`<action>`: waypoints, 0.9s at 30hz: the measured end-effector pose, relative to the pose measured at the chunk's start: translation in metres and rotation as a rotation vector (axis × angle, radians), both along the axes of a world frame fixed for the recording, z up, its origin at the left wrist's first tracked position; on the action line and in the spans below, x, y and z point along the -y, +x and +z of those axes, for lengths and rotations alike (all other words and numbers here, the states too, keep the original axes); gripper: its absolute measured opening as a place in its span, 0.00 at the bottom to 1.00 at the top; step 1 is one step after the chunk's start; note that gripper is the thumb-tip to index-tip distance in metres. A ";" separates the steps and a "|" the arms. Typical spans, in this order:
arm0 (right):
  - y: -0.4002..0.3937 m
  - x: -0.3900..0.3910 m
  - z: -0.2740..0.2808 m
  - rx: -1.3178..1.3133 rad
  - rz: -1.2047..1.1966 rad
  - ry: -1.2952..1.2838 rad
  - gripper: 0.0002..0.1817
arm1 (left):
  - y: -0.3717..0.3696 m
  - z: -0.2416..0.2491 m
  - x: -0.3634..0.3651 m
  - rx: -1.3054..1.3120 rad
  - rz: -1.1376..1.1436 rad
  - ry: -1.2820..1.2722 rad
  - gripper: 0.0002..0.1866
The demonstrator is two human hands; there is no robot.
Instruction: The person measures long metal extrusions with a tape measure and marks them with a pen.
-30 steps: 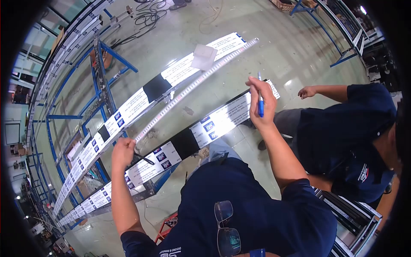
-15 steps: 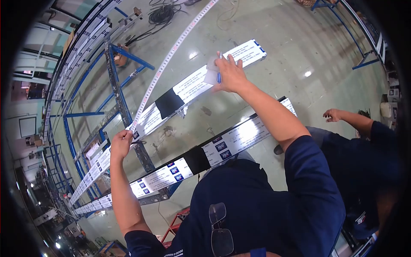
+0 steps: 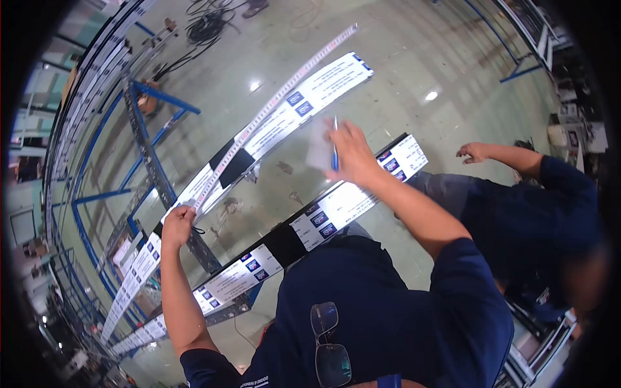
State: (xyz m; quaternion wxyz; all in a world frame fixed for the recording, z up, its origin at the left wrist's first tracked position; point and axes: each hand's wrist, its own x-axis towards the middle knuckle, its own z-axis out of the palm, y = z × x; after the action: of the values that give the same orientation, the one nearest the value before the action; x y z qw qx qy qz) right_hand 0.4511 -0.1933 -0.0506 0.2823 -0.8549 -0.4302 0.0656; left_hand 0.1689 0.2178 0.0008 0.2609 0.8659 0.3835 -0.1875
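Note:
My left hand (image 3: 176,226) is closed in a pinch on a tape measure (image 3: 275,102), whose extended blade runs up to the right above a long white-wrapped profile (image 3: 336,79). The tape's case does not show. A black band (image 3: 233,167) crosses this profile. My right hand (image 3: 354,155) is raised between that profile and a second wrapped profile (image 3: 352,205) nearer my body. It holds a blue and silver pen (image 3: 335,152) and a pale sheet (image 3: 317,150), blurred by motion.
A blue metal stand (image 3: 169,98) with a dark crossbar (image 3: 145,132) supports the profiles. Cables (image 3: 210,27) lie on the floor beyond. A co-worker (image 3: 511,220) is at the right, one hand (image 3: 473,153) stretched out. Sunglasses (image 3: 331,346) hang on my shirt.
My right hand has lifted off the far profile and drawn back toward me with the pen and sheet. The tape blade has shifted, and its far end is now in view.

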 end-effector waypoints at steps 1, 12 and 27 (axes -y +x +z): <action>-0.018 0.018 0.005 -0.009 -0.003 -0.024 0.43 | 0.002 -0.012 -0.006 0.016 -0.023 -0.011 0.18; -0.118 0.097 0.009 -0.036 -0.191 -0.197 0.42 | 0.025 -0.034 -0.029 -0.013 -0.246 0.000 0.16; -0.115 0.094 0.011 -0.005 -0.198 -0.288 0.51 | 0.013 -0.062 -0.055 -0.068 -0.513 0.194 0.23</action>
State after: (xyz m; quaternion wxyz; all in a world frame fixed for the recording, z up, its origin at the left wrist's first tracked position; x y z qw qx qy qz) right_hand 0.3358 -0.2876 -0.0401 0.1633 -0.9245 -0.3294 0.1005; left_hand 0.1820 0.2732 -0.0613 0.1075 0.9489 0.1762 -0.2388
